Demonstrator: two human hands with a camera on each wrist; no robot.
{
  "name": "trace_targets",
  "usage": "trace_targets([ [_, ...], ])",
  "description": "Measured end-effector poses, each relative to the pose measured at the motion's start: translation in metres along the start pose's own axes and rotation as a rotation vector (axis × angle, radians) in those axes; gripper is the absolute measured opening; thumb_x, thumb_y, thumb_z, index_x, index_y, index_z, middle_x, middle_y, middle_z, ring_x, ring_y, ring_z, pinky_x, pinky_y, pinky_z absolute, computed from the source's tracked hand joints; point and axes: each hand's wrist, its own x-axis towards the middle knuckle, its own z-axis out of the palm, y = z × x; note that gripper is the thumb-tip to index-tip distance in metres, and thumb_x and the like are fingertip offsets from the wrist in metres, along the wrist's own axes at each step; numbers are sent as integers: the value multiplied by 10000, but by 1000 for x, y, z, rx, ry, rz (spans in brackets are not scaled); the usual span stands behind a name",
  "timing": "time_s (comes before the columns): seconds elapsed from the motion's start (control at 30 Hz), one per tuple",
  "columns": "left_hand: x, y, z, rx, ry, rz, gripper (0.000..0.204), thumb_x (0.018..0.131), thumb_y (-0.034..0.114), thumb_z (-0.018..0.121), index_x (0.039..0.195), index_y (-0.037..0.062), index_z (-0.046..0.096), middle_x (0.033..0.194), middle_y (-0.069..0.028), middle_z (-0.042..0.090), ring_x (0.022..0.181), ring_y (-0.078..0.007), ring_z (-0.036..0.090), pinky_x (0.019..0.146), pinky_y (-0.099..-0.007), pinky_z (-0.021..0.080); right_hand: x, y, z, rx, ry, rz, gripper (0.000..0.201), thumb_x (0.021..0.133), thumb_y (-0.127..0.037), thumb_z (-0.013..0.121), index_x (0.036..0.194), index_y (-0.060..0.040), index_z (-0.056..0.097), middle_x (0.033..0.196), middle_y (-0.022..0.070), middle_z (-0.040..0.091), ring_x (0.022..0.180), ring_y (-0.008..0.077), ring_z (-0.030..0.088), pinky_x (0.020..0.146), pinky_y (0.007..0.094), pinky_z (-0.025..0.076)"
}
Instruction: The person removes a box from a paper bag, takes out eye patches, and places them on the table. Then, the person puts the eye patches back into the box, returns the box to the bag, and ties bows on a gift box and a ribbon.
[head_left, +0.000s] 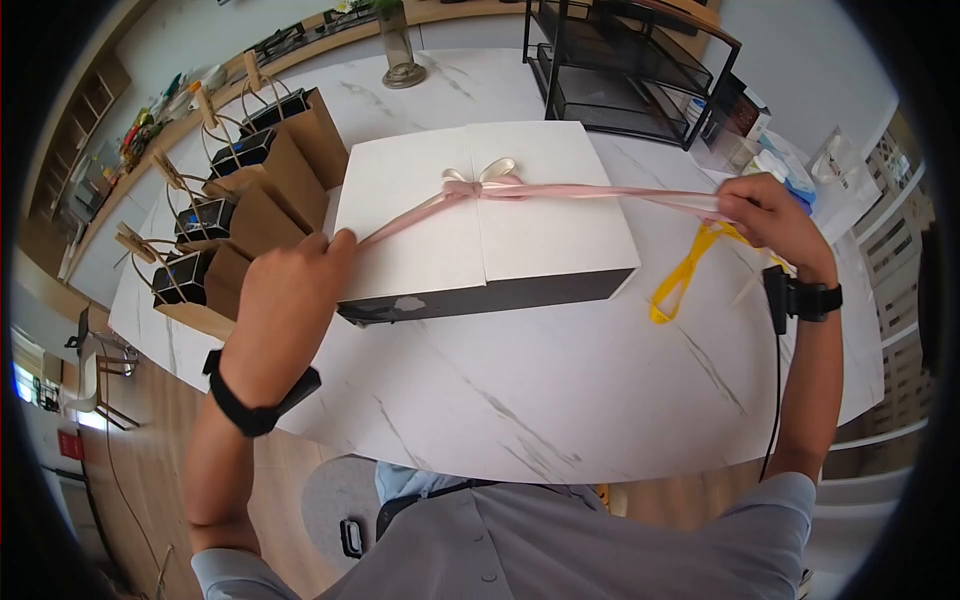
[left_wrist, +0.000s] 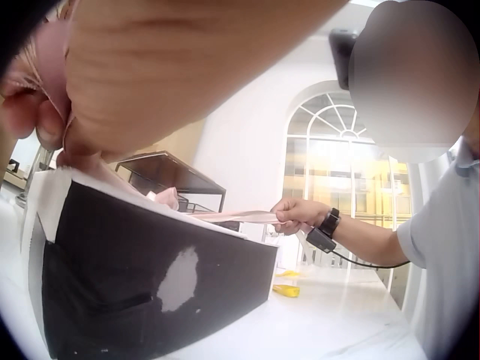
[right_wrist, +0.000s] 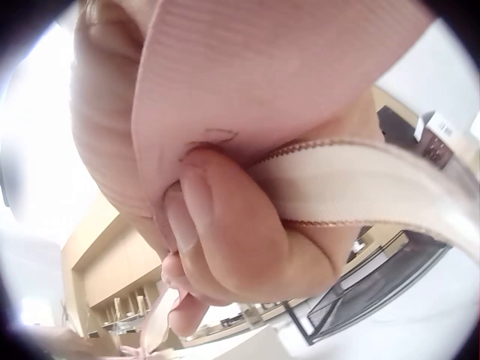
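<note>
A white box (head_left: 420, 240) with black sides stands on the marble table, a pink and cream ribbon (head_left: 600, 191) tied across its lid with a knot and small loops near the middle. My left hand (head_left: 295, 285) grips one ribbon end at the box's left front edge. Off the box's right side, my right hand (head_left: 765, 215) holds the other end, the ribbon stretched between knot and fist. In the right wrist view, curled fingers (right_wrist: 232, 225) clasp the pink and cream ribbon. The left wrist view shows the black box side (left_wrist: 150, 277) with a pale worn patch.
Several brown paper bags (head_left: 275, 205) with clothespins on their handles stand left of the box. Behind it are a glass vase (head_left: 398, 50) and a black mesh rack (head_left: 610, 105). A yellow ribbon (head_left: 680, 280) lies to the right, near plastic packaging (head_left: 785, 165).
</note>
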Motion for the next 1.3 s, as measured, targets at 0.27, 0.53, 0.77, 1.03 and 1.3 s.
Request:
trace_targets([
  [0.27,-69,-25,-16,65,-116,-143,199,829,-17,576,1019,39,588,772,-136,619,712,-322,662,624,-405,539,-52,86,-51,229,129,276,343,1014,-333,619,772,-95,572,581,-89,379,463,9,262,421,216,188],
  [0.53,-89,-8,-42,-121,-138,-340,44,941,52,598,954,19,572,730,-209,614,657,-410,617,565,-467,458,-23,117,-45,-45,217,62,224,1007,-253,620,935,-45,663,779,-21,598,746,89,560,734,275,484],
  [0.77,-40,13,-42,-533,176,-161,87,900,9,656,954,16,589,789,-177,632,661,-388,615,567,-424,473,31,33,22,-118,279,-189,201,990,-137,606,1120,7,657,1071,103,693,1028,180,653,948,328,514],
  [1.03,-55,20,-16,-605,57,-166,80,898,23,670,926,8,596,774,-157,648,669,-353,647,586,-398,495,69,-67,95,-371,57,-566,244,929,-101,630,1145,9,663,1103,149,677,1044,296,643,953,367,499],
  [1.3,-77,13,-12,-876,4,-411,192,950,155,683,1009,14,565,744,-151,638,624,-264,659,584,-360,500,72,-100,110,-654,-86,-393,359,916,-108,663,1248,5,587,1110,176,664,1058,336,624,938,401,494],
])
